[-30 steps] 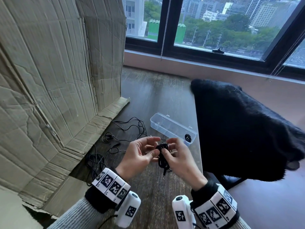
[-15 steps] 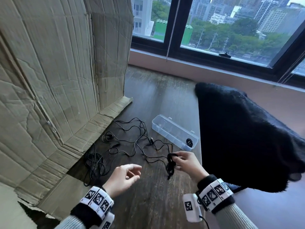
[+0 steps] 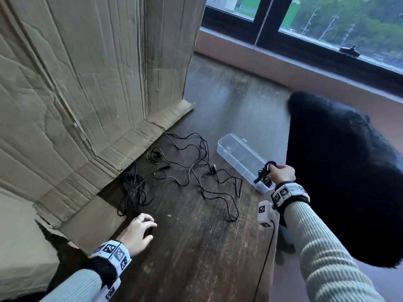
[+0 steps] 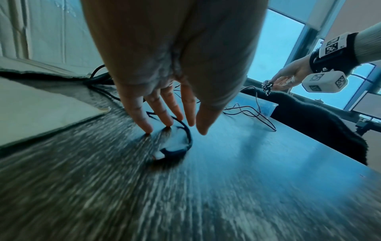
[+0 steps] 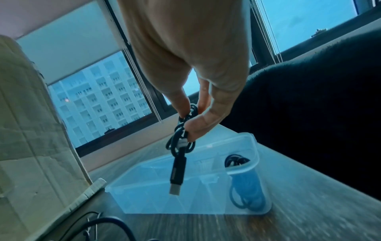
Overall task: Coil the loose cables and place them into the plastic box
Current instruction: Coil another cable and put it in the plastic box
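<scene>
Right grip: the right hand (image 3: 282, 174) pinches a coiled cable bundle (image 5: 181, 138) between thumb and fingertips, fingers curled round its upper loops.
Coiled cable bundle: black, hanging from the right grip with its plug end (image 5: 176, 179) pointing down, above the near end of the plastic box (image 3: 236, 159) and not touching it.
Plastic box: clear, long and narrow, lid off, lying on the surface (image 3: 196, 247) near its right edge; another coiled cable (image 5: 245, 190) already sits in its near end.
Left grip: the left hand (image 3: 138, 233) is spread, fingers nearly straight, fingertips (image 4: 148, 128) pressing down on the surface; it holds nothing.
Under the left hand: a small loop of black cable (image 4: 183, 138) lies at the fingertips; whether a finger touches it cannot be told because of blur.
Loose cables: thin black cables (image 3: 196, 171) sprawl in tangled loops on the surface between the two hands, left of the plastic box; a denser tangle (image 3: 133, 188) lies by the cardboard edge.
Cardboard: a large creased cardboard sheet (image 3: 87, 83) stands along the left side, its lower flap resting on the surface.
Right side: a black furry cover (image 3: 349, 171) sits just beside the surface's right edge.
Beyond: a window (image 3: 327, 22) with a dark frame.
</scene>
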A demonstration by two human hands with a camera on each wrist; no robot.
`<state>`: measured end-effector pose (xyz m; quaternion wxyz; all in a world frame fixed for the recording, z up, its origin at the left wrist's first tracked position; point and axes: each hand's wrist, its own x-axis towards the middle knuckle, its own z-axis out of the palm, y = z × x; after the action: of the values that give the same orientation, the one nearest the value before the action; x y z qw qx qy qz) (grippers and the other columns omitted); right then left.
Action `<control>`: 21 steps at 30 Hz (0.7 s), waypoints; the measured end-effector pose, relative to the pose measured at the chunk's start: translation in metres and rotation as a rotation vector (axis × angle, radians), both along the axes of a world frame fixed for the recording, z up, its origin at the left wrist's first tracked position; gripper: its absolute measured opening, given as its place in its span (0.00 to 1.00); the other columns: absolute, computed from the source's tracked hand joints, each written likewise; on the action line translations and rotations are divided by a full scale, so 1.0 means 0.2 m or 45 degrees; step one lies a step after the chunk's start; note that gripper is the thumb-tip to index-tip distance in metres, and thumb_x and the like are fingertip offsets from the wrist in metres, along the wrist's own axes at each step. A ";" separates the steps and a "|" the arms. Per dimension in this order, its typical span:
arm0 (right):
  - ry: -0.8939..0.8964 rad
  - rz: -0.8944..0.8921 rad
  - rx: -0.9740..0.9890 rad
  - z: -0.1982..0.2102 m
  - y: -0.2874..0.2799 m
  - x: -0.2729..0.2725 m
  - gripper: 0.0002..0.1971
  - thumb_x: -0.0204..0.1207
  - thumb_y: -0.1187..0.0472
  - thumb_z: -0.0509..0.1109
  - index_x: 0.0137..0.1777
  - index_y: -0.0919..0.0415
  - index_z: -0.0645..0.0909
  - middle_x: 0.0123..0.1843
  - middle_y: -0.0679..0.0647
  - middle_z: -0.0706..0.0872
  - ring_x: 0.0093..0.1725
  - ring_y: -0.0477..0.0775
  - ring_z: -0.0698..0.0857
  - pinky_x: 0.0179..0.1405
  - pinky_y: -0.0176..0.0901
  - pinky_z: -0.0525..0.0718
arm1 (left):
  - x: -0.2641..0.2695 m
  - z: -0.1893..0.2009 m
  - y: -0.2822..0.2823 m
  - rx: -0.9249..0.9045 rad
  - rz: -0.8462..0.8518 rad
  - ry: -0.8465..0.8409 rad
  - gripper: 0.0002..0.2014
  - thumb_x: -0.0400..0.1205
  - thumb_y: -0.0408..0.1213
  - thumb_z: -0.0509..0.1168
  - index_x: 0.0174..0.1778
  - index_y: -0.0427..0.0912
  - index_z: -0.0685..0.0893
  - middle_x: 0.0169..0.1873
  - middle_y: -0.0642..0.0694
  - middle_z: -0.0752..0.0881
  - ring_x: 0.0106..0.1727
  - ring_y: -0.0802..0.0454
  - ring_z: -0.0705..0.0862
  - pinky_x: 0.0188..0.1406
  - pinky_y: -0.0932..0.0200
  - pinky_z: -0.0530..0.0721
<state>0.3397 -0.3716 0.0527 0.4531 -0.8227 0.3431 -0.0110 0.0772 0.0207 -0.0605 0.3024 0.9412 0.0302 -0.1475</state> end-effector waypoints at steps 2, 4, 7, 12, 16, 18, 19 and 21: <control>-0.015 -0.038 -0.012 0.00 0.04 0.01 0.16 0.70 0.57 0.74 0.57 0.62 0.87 0.51 0.62 0.91 0.51 0.61 0.90 0.51 0.42 0.85 | 0.00 -0.01 0.00 0.002 0.015 -0.002 0.14 0.75 0.37 0.72 0.58 0.47 0.87 0.59 0.54 0.76 0.60 0.53 0.78 0.66 0.62 0.72; -0.038 -0.083 -0.003 -0.01 0.06 0.03 0.16 0.73 0.57 0.73 0.58 0.64 0.85 0.51 0.62 0.90 0.48 0.60 0.89 0.39 0.39 0.81 | 0.00 -0.01 0.00 -0.001 0.037 0.000 0.14 0.75 0.37 0.72 0.57 0.48 0.88 0.59 0.55 0.76 0.59 0.53 0.78 0.66 0.62 0.72; -0.139 -0.146 -0.031 -0.05 0.07 0.07 0.16 0.76 0.56 0.70 0.59 0.66 0.82 0.53 0.63 0.89 0.51 0.61 0.89 0.42 0.39 0.79 | 0.00 -0.02 0.00 -0.021 0.080 0.010 0.14 0.73 0.36 0.73 0.54 0.50 0.89 0.56 0.56 0.77 0.58 0.53 0.78 0.64 0.59 0.74; -0.098 -0.116 -0.189 -0.10 0.09 0.10 0.17 0.79 0.59 0.67 0.66 0.62 0.75 0.61 0.63 0.86 0.58 0.64 0.86 0.51 0.44 0.78 | 0.02 -0.02 0.00 -0.037 0.128 0.026 0.13 0.72 0.36 0.74 0.51 0.54 0.88 0.53 0.60 0.76 0.55 0.54 0.78 0.62 0.57 0.77; -0.013 -0.005 -0.287 -0.12 0.10 0.12 0.13 0.80 0.61 0.67 0.62 0.62 0.78 0.60 0.63 0.85 0.58 0.64 0.85 0.51 0.45 0.79 | 0.03 -0.03 0.01 -0.045 0.134 0.054 0.12 0.72 0.37 0.73 0.50 0.55 0.88 0.52 0.61 0.75 0.54 0.55 0.78 0.62 0.56 0.76; 0.057 0.127 -0.332 -0.15 0.12 0.13 0.12 0.80 0.62 0.68 0.61 0.61 0.79 0.54 0.61 0.84 0.52 0.61 0.85 0.45 0.43 0.77 | 0.02 -0.03 0.01 -0.053 0.140 0.059 0.11 0.73 0.37 0.73 0.49 0.55 0.88 0.52 0.60 0.76 0.54 0.55 0.78 0.62 0.56 0.76; 0.092 0.187 -0.355 -0.16 0.12 0.14 0.11 0.79 0.61 0.69 0.60 0.60 0.81 0.54 0.61 0.85 0.51 0.61 0.86 0.43 0.43 0.78 | 0.02 -0.03 0.00 -0.062 0.147 0.061 0.11 0.73 0.37 0.73 0.49 0.54 0.88 0.52 0.60 0.76 0.54 0.55 0.78 0.62 0.56 0.76; 0.123 0.233 -0.376 -0.19 0.13 0.18 0.12 0.78 0.64 0.71 0.61 0.59 0.84 0.56 0.62 0.88 0.51 0.62 0.88 0.45 0.46 0.84 | 0.02 -0.03 0.00 -0.094 0.157 0.064 0.11 0.73 0.36 0.73 0.49 0.53 0.87 0.53 0.59 0.76 0.55 0.58 0.79 0.62 0.58 0.77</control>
<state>0.3753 -0.3449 0.0138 0.3095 -0.9077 0.2827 0.0195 0.0813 0.0207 -0.0663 0.3443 0.9219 0.0902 -0.1532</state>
